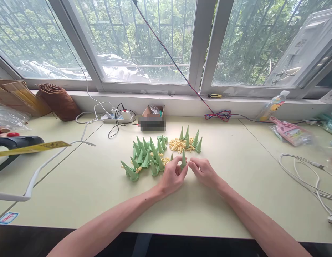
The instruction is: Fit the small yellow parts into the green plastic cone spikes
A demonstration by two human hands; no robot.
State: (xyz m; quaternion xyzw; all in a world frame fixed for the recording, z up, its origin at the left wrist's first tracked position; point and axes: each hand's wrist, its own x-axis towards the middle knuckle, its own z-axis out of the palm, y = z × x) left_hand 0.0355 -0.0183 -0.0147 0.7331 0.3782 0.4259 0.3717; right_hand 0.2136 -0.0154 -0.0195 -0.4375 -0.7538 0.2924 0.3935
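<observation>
My left hand point(174, 174) grips the base of a green plastic watering spike point(183, 159), which stands point up between thumb and fingers. Close against the spike's right side, my right hand point(204, 169) is closed in a pinch. Whatever lies between its fingertips is too small to make out. Left of my hands stands a group of similar green spikes point(144, 161), some with small yellow pieces at their sides. Behind my hands lies a pile of small yellow plastic pieces point(179, 145), with several more green spikes point(195, 139) around it.
At the back are a small open box point(156, 110), a power strip point(112, 116) and a coiled red-blue cable point(220, 115). A white cable point(310, 182) and a pink scoop-like item point(289, 132) lie right. A yellow strip point(32, 148) and white bar point(34, 180) jut in left.
</observation>
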